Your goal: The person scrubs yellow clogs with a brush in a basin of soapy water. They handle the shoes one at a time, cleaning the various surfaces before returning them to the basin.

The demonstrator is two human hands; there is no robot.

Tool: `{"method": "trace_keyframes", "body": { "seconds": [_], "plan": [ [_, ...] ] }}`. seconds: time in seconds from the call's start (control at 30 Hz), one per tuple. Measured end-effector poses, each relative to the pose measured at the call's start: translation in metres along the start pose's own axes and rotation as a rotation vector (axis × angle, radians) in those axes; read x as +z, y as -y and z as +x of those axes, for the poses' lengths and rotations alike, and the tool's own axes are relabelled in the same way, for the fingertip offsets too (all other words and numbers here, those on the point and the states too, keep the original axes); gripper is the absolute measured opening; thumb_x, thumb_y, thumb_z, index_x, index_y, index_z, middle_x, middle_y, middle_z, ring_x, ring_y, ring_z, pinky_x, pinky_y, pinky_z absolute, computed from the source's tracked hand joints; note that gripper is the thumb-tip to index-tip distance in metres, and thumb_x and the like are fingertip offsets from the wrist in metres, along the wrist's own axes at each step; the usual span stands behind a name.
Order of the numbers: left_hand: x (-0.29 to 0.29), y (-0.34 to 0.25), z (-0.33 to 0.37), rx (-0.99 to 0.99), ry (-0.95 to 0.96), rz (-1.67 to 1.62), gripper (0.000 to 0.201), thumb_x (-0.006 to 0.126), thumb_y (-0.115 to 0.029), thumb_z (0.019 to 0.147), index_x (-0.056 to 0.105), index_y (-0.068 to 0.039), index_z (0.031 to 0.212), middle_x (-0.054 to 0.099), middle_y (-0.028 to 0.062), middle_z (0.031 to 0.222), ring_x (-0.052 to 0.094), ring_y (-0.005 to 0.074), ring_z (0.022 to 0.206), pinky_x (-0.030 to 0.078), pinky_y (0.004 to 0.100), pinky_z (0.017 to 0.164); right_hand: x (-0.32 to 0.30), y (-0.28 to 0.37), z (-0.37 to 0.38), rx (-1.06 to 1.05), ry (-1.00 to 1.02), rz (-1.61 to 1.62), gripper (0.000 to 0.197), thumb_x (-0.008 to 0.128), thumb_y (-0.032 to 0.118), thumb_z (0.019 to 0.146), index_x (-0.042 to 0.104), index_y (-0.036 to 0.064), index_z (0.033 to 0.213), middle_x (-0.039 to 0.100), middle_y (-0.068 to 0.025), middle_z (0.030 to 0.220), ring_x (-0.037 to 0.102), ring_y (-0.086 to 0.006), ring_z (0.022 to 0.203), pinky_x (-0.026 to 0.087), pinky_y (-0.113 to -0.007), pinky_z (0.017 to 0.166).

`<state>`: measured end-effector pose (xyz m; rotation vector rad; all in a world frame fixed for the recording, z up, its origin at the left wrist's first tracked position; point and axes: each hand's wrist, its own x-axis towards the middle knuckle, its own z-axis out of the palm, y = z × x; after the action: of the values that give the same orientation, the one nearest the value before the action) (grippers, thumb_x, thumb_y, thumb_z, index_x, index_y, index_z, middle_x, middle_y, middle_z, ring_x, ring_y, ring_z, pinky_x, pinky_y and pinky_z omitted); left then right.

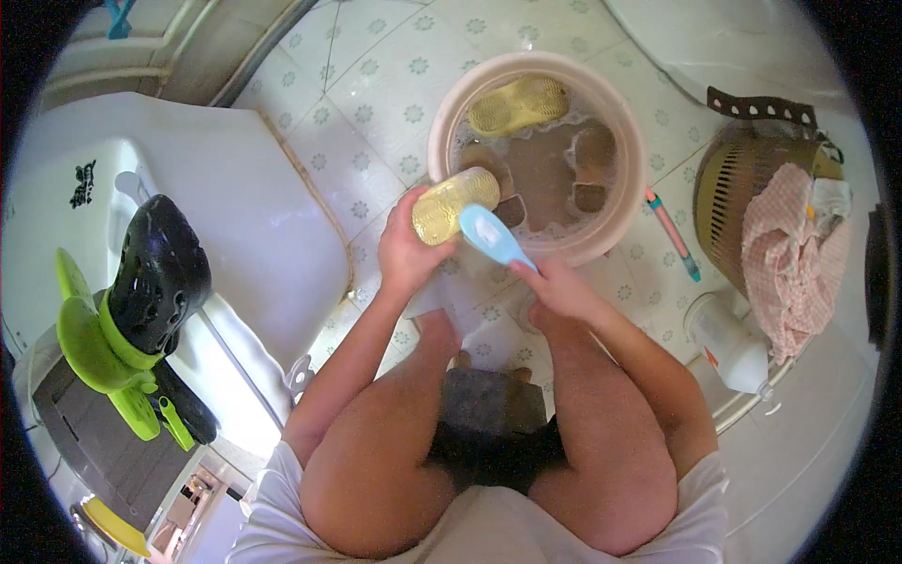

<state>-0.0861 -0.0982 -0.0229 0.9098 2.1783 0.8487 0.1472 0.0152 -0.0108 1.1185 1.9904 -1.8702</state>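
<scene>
My left hand [404,249] grips a yellow slipper [446,209], its textured sole facing up, at the near left rim of a pink basin [631,169]. Closed round the handle of a light-blue scrubbing brush [498,237], my right hand [561,287] holds the brush head against or just over the near side of that slipper. Murky brown water with suds fills much of the basin. Another yellow slipper [519,105] floats at its far side. Brown footwear [594,155] lies partly under the water, its full shape hidden.
Black and lime-green clogs [155,282] sit at the left beside a white fixture [216,169]. To the right stand a slatted basket [728,202] with a pink checked cloth [794,254], a white bottle [728,343] and a pink-and-teal stick [672,233] on the patterned tiles.
</scene>
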Motion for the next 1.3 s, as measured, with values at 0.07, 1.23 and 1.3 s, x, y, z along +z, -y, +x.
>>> {"method": "trace_keyframes", "body": {
  "seconds": [0.07, 1.23, 1.3],
  "plan": [
    [0.001, -0.008, -0.002, 0.005, -0.004, 0.035, 0.082, 0.087, -0.025, 0.064, 0.052, -0.017, 0.138, 0.062, 0.0131, 0.129, 0.062, 0.0326, 0.119, 0.052, 0.0427, 0.098, 0.003, -0.003, -0.020, -0.313, -0.174, -0.035, 0.051, 0.053, 0.043, 0.105, 0.067, -0.0045, 0.116, 0.070, -0.0155, 0.091, 0.063, -0.0169, 0.089, 0.050, -0.037, 0.082],
    [0.005, -0.004, -0.004, -0.087, -0.053, 0.052, 0.097, 0.088, -0.027, 0.063, 0.040, -0.011, 0.147, 0.061, 0.0201, 0.132, 0.064, 0.0359, 0.117, 0.053, 0.0425, 0.097, -0.005, 0.054, 0.047, 0.042, 0.115, -0.153, 0.050, 0.053, 0.044, 0.104, 0.068, -0.0041, 0.111, 0.071, -0.0213, 0.093, 0.069, -0.0268, 0.087, 0.051, -0.041, 0.079],
    [0.000, -0.006, -0.006, -0.081, -0.013, 0.111, 0.095, 0.087, -0.027, 0.064, 0.041, -0.010, 0.146, 0.061, 0.0199, 0.132, 0.065, 0.0363, 0.116, 0.053, 0.0428, 0.097, 0.002, 0.046, 0.038, 0.049, 0.132, -0.156, 0.050, 0.053, 0.043, 0.104, 0.069, -0.0043, 0.110, 0.071, -0.0207, 0.094, 0.068, -0.0264, 0.088, 0.051, -0.041, 0.080]
  ]
}}
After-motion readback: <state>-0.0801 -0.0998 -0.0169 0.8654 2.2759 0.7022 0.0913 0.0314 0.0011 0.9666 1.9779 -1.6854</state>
